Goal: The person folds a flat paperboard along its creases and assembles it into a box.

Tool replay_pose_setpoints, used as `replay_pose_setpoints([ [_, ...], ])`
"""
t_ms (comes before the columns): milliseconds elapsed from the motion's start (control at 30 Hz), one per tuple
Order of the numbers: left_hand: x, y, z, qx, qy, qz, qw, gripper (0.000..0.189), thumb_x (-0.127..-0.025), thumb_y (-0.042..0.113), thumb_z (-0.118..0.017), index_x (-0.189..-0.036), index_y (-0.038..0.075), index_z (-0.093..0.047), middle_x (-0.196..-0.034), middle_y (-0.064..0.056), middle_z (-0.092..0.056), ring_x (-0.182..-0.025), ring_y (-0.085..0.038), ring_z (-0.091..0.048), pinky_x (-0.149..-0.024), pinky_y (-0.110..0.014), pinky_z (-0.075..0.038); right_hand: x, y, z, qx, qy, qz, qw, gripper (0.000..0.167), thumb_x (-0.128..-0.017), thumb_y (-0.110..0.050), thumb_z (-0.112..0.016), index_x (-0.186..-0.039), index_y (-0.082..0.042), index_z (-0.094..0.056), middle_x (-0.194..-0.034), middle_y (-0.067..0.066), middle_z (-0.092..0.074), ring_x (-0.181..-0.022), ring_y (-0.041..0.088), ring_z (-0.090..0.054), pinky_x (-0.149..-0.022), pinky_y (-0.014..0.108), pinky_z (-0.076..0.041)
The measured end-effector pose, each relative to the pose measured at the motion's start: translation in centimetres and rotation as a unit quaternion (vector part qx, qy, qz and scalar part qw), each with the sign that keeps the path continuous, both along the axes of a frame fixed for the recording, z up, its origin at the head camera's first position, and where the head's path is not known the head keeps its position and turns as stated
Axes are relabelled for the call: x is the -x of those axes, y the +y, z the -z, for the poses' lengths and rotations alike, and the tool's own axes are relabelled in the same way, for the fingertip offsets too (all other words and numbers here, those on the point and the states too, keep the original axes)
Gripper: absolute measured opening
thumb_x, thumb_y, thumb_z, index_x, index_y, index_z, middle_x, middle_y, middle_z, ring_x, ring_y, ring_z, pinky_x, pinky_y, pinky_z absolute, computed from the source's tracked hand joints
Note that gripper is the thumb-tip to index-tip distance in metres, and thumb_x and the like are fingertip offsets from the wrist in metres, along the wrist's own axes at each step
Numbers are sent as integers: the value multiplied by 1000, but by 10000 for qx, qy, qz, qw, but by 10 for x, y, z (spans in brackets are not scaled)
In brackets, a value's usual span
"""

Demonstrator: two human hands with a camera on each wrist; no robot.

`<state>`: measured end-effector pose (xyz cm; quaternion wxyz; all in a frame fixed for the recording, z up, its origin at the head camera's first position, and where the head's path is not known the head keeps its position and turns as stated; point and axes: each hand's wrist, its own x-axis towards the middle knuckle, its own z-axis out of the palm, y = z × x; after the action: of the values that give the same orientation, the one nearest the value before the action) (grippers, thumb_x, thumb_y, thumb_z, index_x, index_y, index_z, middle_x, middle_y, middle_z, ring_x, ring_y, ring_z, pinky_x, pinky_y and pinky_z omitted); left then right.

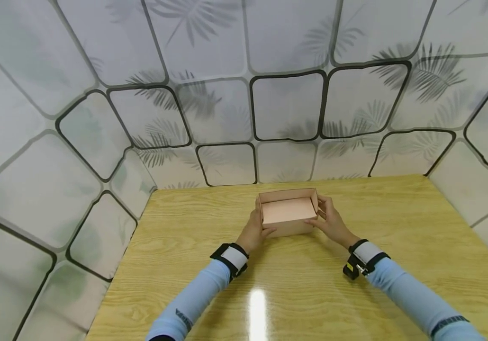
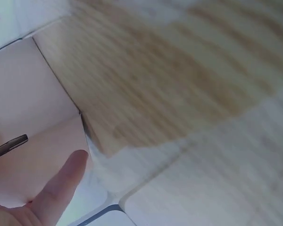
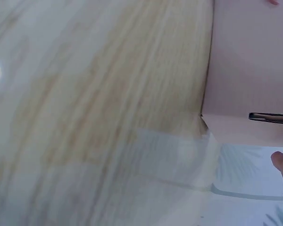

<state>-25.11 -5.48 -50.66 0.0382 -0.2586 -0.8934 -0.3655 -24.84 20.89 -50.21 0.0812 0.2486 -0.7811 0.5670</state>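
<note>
An open-topped pinkish-tan cardboard box (image 1: 288, 228) is on the wooden table, its inside facing up toward the head camera. My left hand (image 1: 253, 230) grips the box's left end, with the thumb along the front wall and the other fingers mostly hidden behind the side. At the opposite end my right hand (image 1: 330, 221) holds the box, thumb at the front and fingers against the right wall. In the left wrist view the thumb (image 2: 66, 183) lies by a box corner. The right wrist view shows the box wall (image 3: 254, 61) with a dark-edged slot (image 3: 273, 117) and a fingertip (image 3: 280, 162) beside it.
The yellow wood-grain table (image 1: 184, 265) extends around the box, with a bright light reflection near its front. Patterned fabric walls (image 1: 288, 109) enclose the back and both sides. Each wrist carries a strap with a camera.
</note>
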Motion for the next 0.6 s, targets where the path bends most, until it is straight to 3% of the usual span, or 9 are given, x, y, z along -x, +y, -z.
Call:
replay_pose_setpoints([
  [100, -1, -2, 0, 151, 78, -98, 9998, 104, -91, 19, -67, -152, 1, 16, -146, -40, -25, -132, -49, -38, -106, -50, -39, 2, -1, -5, -237, -108, 144, 9996, 87, -81, 6, -71, -147, 3, -15, -149, 32, -24, -136, 52, -29, -109, 52, -34],
  [167, -3, -6, -2, 233, -37, -262, 9994, 98, -90, 21, -67, -151, -7, 5, -146, -39, -26, -125, -48, -46, -101, -49, -44, 5, -4, -8, -416, -146, 150, 9989, 91, -81, 4, -73, -151, -2, -15, -151, 30, -23, -134, 51, -32, -103, 64, -35],
  [267, -7, -11, -8, 441, -113, -557, 9974, 97, -89, 24, -67, -152, -4, 1, -143, -38, -34, -96, -40, -62, -82, -43, -53, 9, -9, -10, -507, -143, 22, 9986, 92, -80, 2, -75, -152, -5, -18, -151, 27, -26, -131, 50, -36, -99, 63, -40],
  [367, -10, -10, -12, 532, -157, -687, 9961, 95, -89, 25, -68, -153, -4, -4, -139, -36, -40, -69, -31, -61, -63, -38, -51, 10, -8, -12, -469, -143, -82, 9988, 86, -79, 3, -75, -148, -1, -22, -147, 28, -30, -129, 52, -38, -96, 61, -44],
  [433, -9, -8, -12, 477, -68, -571, 9972, 94, -89, 23, -68, -152, -6, -6, -140, -37, -39, -77, -35, -63, -68, -39, -52, 9, -5, -12, -493, -149, -48, 9987, 84, -79, 3, -75, -145, 0, -24, -146, 29, -30, -130, 53, -37, -95, 61, -45],
  [500, -6, -6, -11, 384, 45, -361, 9986, 91, -91, 23, -66, -151, -9, -5, -145, -37, -33, -101, -42, -61, -85, -44, -52, 8, -1, -14, -522, -155, -21, 9985, 82, -79, 3, -75, -143, 0, -25, -146, 28, -32, -130, 53, -37, -95, 59, -46],
  [600, 1, -5, -9, -257, -213, 54, 9994, 79, -100, 22, -54, -152, -7, -3, -155, -33, -17, -137, -46, -33, -108, -53, -35, 8, 6, -16, -566, -124, -51, 9983, 82, -79, 4, -74, -144, 0, -23, -144, 30, -32, -130, 54, -37, -94, 57, -47],
])
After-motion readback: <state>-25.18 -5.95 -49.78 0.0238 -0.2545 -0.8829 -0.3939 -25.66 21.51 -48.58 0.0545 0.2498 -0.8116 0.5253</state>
